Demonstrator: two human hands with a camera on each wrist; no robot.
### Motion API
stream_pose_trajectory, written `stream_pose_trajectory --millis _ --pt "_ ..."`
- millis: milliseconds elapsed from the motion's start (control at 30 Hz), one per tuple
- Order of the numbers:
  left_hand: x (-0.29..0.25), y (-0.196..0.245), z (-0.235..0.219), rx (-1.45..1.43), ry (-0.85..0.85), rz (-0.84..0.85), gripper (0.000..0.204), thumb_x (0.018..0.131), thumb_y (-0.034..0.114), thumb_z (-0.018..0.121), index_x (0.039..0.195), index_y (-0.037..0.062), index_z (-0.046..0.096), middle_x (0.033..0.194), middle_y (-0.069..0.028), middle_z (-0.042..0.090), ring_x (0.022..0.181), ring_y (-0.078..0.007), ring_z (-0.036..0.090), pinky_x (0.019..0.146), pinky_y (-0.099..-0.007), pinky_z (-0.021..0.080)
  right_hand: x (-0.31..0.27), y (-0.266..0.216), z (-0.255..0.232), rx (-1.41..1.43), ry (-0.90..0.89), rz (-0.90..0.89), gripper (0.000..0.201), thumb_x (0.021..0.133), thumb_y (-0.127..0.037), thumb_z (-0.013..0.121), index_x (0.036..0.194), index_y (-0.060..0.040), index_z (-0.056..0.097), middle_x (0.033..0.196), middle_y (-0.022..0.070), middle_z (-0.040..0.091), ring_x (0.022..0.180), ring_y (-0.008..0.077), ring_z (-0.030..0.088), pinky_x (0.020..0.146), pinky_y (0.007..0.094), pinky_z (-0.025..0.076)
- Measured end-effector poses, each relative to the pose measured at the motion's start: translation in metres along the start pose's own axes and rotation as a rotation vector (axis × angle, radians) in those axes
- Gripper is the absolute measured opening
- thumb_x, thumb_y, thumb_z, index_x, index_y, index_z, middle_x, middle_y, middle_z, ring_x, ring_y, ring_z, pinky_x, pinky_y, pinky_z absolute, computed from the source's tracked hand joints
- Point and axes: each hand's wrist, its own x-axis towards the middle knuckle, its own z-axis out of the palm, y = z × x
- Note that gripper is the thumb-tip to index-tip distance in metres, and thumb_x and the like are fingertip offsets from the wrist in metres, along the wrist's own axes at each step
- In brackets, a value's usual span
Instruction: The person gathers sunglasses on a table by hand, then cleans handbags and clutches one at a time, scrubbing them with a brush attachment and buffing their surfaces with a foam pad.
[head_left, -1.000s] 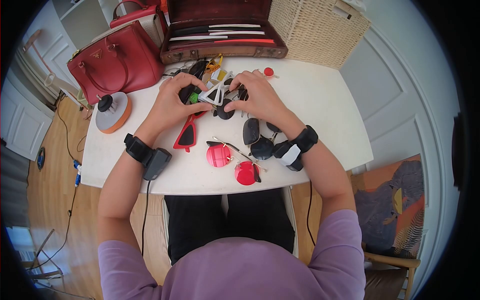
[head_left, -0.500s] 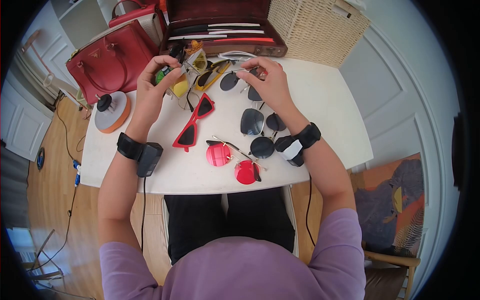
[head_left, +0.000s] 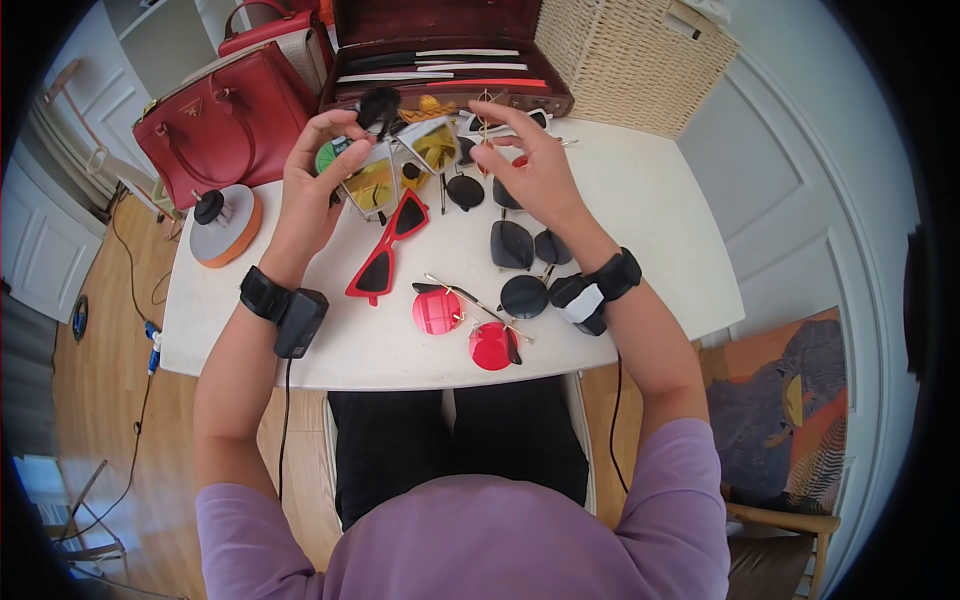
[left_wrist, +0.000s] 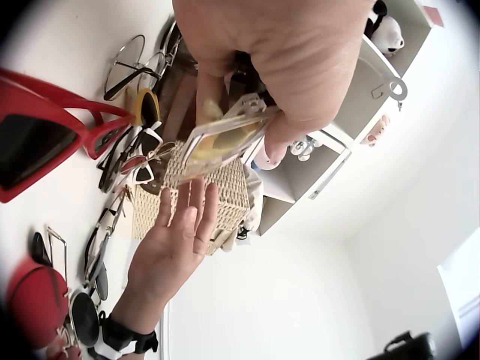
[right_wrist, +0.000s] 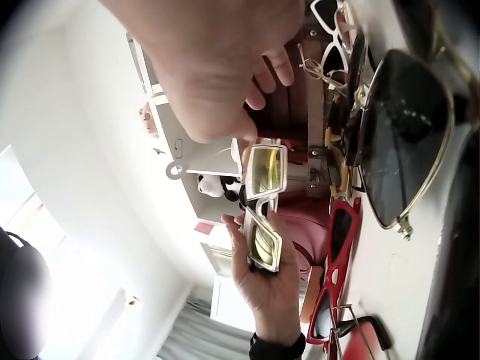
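Note:
My left hand (head_left: 322,185) pinches square, clear-framed glasses with yellow lenses (head_left: 436,148) at one end, above the back of the table. The right hand (head_left: 538,168) is by their other end, its fingers extended and apart in the left wrist view. Below the left hand lie red cat-eye sunglasses (head_left: 392,240). Dark-lensed sunglasses (head_left: 512,246) and round dark ones (head_left: 524,297) lie below the right hand. White-framed sunglasses (head_left: 542,117) rest near the suitcase, behind the right hand. Nearest the body are round pink sunglasses (head_left: 437,312) with their temples up.
An open brown suitcase (head_left: 450,100) with strips inside stands at the back. Beside it are a red handbag (head_left: 235,125) on the left and a woven basket (head_left: 625,65) on the right. A grey disc with an orange edge (head_left: 228,235) sits at the table's left.
Both hands held the white-framed sunglasses a second ago; these now lie at the back near the suitcase. My left hand has lifted the yellow-lensed glasses and turned them towards the right hand.

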Motion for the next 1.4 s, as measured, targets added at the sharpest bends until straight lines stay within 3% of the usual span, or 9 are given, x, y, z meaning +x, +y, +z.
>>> stream_pose_trajectory --millis 167,333,433,533,733,800,1000,1233,1400 --pt "-0.002 -0.005 0.003 0.155 -0.178 0.026 0.035 0.09 0.01 0.07 0.122 0.0109 0.056 0.109 0.0017 0.054 0.106 -0.0103 0.056 0.093 -0.025 0.047 -0.003 0.004 0.01 0.369 -0.151 0.151 0.058 0.09 -0.015 0.071 0.142 -0.0099 0.046 0.126 0.0089 0.06 0.102 0.0137 0.062 0.087 0.0302 0.052" --pt "0.002 -0.01 0.001 0.522 0.001 0.093 0.038 0.092 0.015 0.07 0.127 0.0113 0.056 0.113 0.0028 0.055 0.105 -0.0056 0.052 0.09 -0.0213 0.043 0.002 0.009 0.001 0.528 -0.16 0.247 0.054 0.091 -0.022 0.071 0.139 -0.0101 0.05 0.112 0.0133 0.062 0.103 0.0142 0.065 0.087 0.029 0.053" --pt "0.001 -0.009 -0.003 0.588 0.068 0.055 0.036 0.092 0.016 0.069 0.126 0.0116 0.057 0.119 -0.0001 0.057 0.113 -0.0106 0.053 0.096 -0.0249 0.041 0.003 0.018 0.001 0.429 -0.048 0.253 0.054 0.093 -0.019 0.067 0.141 -0.0067 0.046 0.113 0.0156 0.063 0.106 0.0205 0.065 0.088 0.0326 0.053" --pt "0.0 -0.01 -0.006 1.08 0.01 0.331 0.042 0.089 0.014 0.07 0.128 0.0105 0.056 0.123 -0.0051 0.058 0.117 -0.0183 0.055 0.097 -0.028 0.042 -0.001 0.038 0.003 -0.022 -0.007 0.123 0.053 0.097 -0.012 0.057 0.147 -0.0121 0.039 0.124 0.0193 0.062 0.112 0.0227 0.062 0.095 0.0333 0.049" --pt "-0.008 -0.002 0.0 1.197 -0.077 0.022 0.042 0.084 0.014 0.071 0.125 0.0119 0.06 0.121 -0.0072 0.06 0.117 -0.0267 0.053 0.095 -0.0379 0.043 -0.005 0.059 -0.007 -0.425 -0.177 0.168 0.064 0.086 0.002 0.054 0.147 -0.012 0.04 0.128 0.0202 0.06 0.116 0.0344 0.059 0.102 0.0382 0.044" --pt "-0.009 0.004 0.005 1.471 -0.067 0.024 0.041 0.083 0.013 0.071 0.123 0.0132 0.062 0.12 -0.0066 0.061 0.114 -0.0259 0.054 0.099 -0.0418 0.039 -0.006 0.06 -0.01 -0.636 -0.192 -0.015 0.058 0.084 0.001 0.058 0.14 -0.0102 0.049 0.116 0.0161 0.065 0.107 0.033 0.061 0.095 0.0385 0.046" --pt "-0.008 -0.006 0.005 1.333 -0.179 0.337 0.04 0.08 0.013 0.074 0.118 0.0123 0.065 0.119 -0.0072 0.061 0.109 -0.0272 0.057 0.098 -0.041 0.04 -0.001 0.055 -0.018 -0.498 -0.242 0.075 0.042 0.082 0.0 0.064 0.123 -0.0088 0.061 0.091 0.0086 0.064 0.081 0.025 0.06 0.076 0.036 0.048" --pt "-0.004 -0.008 0.005 1.169 -0.304 0.291 0.025 0.083 0.007 0.072 0.107 0.0045 0.069 0.1 -0.0101 0.067 0.094 -0.0266 0.064 0.086 -0.0352 0.049 0.0 0.04 -0.012 -0.394 -0.069 -0.01 0.031 0.084 -0.001 0.063 0.114 -0.0063 0.063 0.085 0.0095 0.061 0.075 0.0223 0.06 0.071 0.0342 0.049" --pt "-0.004 0.0 0.009 1.044 -0.107 0.127 0.027 0.087 0.01 0.071 0.112 0.0013 0.067 0.102 -0.0109 0.068 0.092 -0.0204 0.063 0.086 -0.0309 0.049 0.004 0.033 -0.011 -0.315 0.103 -0.058 0.024 0.086 0.0 0.062 0.108 -0.006 0.067 0.083 0.0094 0.06 0.074 0.0202 0.06 0.068 0.0321 0.05"
